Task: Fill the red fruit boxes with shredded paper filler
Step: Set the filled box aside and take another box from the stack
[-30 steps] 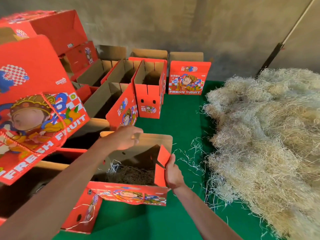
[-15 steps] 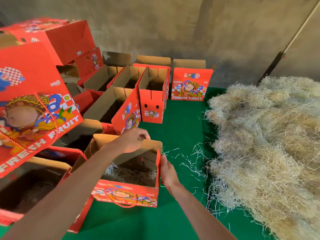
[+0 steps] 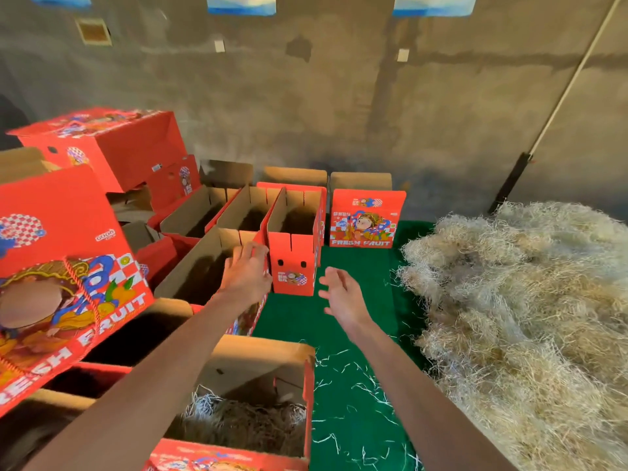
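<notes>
Head view: filled box (image 3: 238,419) sits nearest, released since 0.5 s ago. Left hand (image 3: 246,271), fingers spread, now touches an empty box (image 3: 204,266) rim; right hand (image 3: 343,294) open, midair. Filler pile (image 3: 526,317) right on green cloth (image 3: 353,334); concrete wall (image 3: 339,96) behind.

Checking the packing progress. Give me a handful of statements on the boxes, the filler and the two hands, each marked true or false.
1. The nearest box has shredded paper in it. True.
2. The right hand grips a bundle of filler. False: it is open and holds nothing.
3. The left hand touches the edge of an open box. True.
4. The filler pile lies left of the boxes. False: it lies to their right, on the green cloth.
</notes>
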